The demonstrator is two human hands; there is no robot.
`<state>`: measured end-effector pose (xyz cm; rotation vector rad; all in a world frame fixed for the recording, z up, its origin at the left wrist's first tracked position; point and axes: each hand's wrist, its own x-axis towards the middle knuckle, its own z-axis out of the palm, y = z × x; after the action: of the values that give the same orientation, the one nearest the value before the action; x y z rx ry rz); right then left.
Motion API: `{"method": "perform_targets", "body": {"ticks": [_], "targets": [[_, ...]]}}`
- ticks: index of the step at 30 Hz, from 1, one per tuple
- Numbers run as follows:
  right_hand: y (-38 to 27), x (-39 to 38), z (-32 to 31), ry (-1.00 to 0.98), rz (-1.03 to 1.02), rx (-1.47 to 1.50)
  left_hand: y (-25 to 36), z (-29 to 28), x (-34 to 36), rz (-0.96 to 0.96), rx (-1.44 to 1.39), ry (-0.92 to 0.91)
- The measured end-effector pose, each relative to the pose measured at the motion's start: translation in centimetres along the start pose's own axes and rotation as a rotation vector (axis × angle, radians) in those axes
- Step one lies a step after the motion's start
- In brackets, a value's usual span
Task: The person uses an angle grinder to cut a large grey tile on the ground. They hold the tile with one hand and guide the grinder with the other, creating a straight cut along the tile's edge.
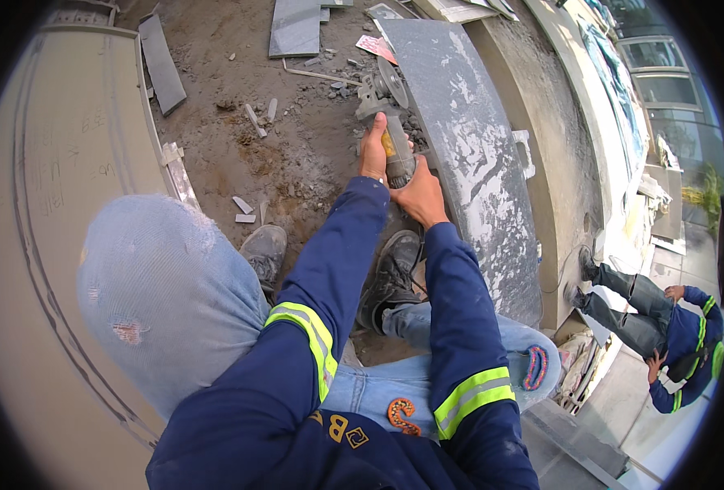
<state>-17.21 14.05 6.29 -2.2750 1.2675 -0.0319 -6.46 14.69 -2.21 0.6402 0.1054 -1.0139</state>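
Both my hands are wrapped round a dusty grey angle grinder (398, 151) with a yellow patch on its body. My left hand (373, 149) grips it near the head, and my right hand (422, 194) closes on its rear end. The round disc (392, 82) points away from me, beside the far left edge of a long grey stone slab (468, 122) smeared with white. Whether the disc touches the slab, I cannot tell. My fingers hide part of the grinder's body.
Rubble and stone offcuts (256, 121) litter the dirt ground. Grey slabs (295, 28) lie at the far side, another (162, 65) at the left. A large beige panel (51, 245) fills the left. Beyond a concrete ledge (542, 163), another person (664, 327) stands at the right.
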Motion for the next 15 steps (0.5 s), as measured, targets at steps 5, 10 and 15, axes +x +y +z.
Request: {"method": "perform_targets", "body": {"ticks": [5,10,15], "targets": [[0.0,0.2,-0.03,-0.037,0.001,-0.037,1.07,0.45,-0.44,-0.072,-0.041,-0.031],[-0.14,0.24,-0.45,-0.037,0.006,-0.05,0.5,0.73,-0.57,-0.019,0.039,0.02],[-0.11,0.29,-0.66,-0.046,0.01,-0.064,0.15,0.45,-0.33,-0.042,0.023,0.035]]}}
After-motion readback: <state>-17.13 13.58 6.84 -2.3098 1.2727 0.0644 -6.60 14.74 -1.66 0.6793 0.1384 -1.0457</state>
